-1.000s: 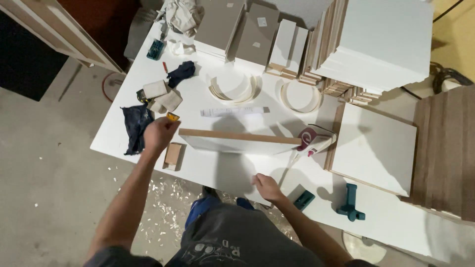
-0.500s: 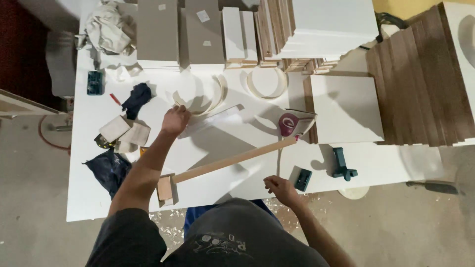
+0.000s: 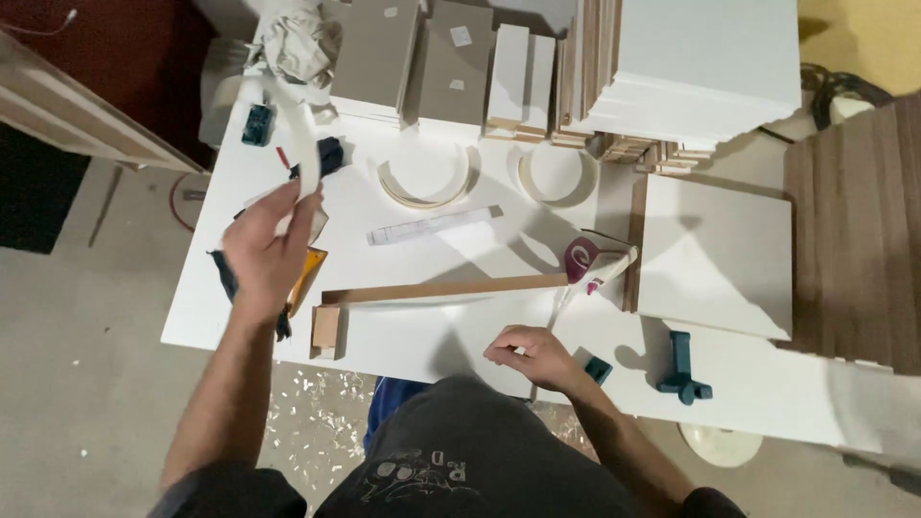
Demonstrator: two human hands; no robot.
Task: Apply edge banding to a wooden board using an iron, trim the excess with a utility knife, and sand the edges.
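Note:
My left hand [image 3: 267,251] is raised over the left part of the white table [image 3: 403,341] and grips a long white edge-banding strip [image 3: 299,134] that curves up and away from it. My right hand [image 3: 531,353] rests with curled fingers on the table's near edge, holding nothing I can see, close to a small teal block [image 3: 598,369]. Between the hands lies a long narrow board [image 3: 443,290] with a wooden edge, standing on its side, and a small wooden block [image 3: 325,327] sits at its left end.
Two coils of white banding [image 3: 425,178] [image 3: 554,177] lie at the back. Stacked white panels [image 3: 691,67] and grey boards [image 3: 376,53] line the far edge. A white panel [image 3: 715,254], a teal clamp [image 3: 681,367], a glue bottle [image 3: 600,275] and brown boards [image 3: 854,240] sit right. Shavings litter the floor.
My left hand has lifted off the table with the white strip and moved left. The narrow board now lies level. The right hand stays at the near edge.

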